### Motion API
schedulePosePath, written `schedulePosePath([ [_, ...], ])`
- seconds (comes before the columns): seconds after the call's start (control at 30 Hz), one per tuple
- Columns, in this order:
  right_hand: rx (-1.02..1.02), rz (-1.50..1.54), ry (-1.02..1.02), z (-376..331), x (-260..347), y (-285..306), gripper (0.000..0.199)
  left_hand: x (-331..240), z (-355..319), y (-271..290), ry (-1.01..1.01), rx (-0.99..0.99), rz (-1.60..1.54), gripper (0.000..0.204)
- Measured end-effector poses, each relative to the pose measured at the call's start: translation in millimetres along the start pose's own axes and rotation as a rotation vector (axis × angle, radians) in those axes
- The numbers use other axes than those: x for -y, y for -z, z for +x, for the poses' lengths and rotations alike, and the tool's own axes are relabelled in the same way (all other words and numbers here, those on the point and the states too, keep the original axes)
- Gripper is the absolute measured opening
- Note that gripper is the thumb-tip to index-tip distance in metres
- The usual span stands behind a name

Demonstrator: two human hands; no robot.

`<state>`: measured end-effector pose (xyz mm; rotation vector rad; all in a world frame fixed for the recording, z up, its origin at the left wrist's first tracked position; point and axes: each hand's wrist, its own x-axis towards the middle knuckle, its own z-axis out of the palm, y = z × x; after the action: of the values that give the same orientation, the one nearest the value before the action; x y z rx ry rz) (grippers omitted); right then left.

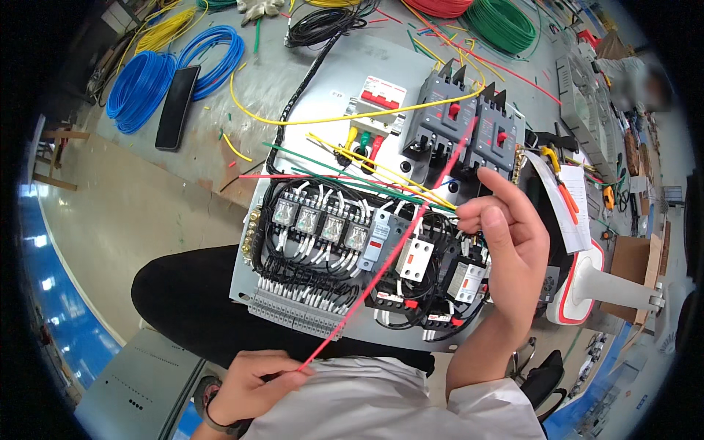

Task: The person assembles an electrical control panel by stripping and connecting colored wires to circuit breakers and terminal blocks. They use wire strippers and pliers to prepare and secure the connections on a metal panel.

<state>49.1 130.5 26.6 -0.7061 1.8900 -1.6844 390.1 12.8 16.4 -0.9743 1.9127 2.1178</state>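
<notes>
Low in the head view, my left hand (257,385) pinches the lower end of a red wire (367,293). That wire slants up to the right across a metal panel of electrical parts, towards two dark circuit breakers (440,110) with red levers. My right hand (510,238) is closed at the panel's right side, thumb and fingers together on the ends of yellow wires (381,166) and green wires (345,163), which run off to the left. Beneath the wires are clear relays (308,218), a grey terminal strip (293,312) and a white contactor block (415,259).
Blue wire coils (139,92) and a black phone (177,110) lie on the table at left. A green coil (501,28) is at the back. Orange-handled pliers (566,194) rest on papers at right, above a white-and-red device (579,286). Another person is at far right.
</notes>
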Motion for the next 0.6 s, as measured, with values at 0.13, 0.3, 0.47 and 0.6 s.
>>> schedulePosePath([
  [0.13,-0.062,-0.089,0.005,4.8,6.9,5.7,0.041,8.6,-12.4,22.4,0.048,0.011,0.062,0.013],
  [0.3,0.005,-0.34,0.127,39.7,25.4,10.7,0.029,13.5,-21.5,35.2,0.06,0.002,0.044,0.015],
  [0.47,0.219,-0.699,0.431,94.5,37.2,-7.3,0.027,14.9,-28.7,33.2,-0.019,-0.028,0.088,0.014],
  [0.6,0.323,-1.048,0.583,136.6,25.7,-5.5,0.018,15.4,-32.3,29.2,0.024,-0.051,0.004,0.013],
])
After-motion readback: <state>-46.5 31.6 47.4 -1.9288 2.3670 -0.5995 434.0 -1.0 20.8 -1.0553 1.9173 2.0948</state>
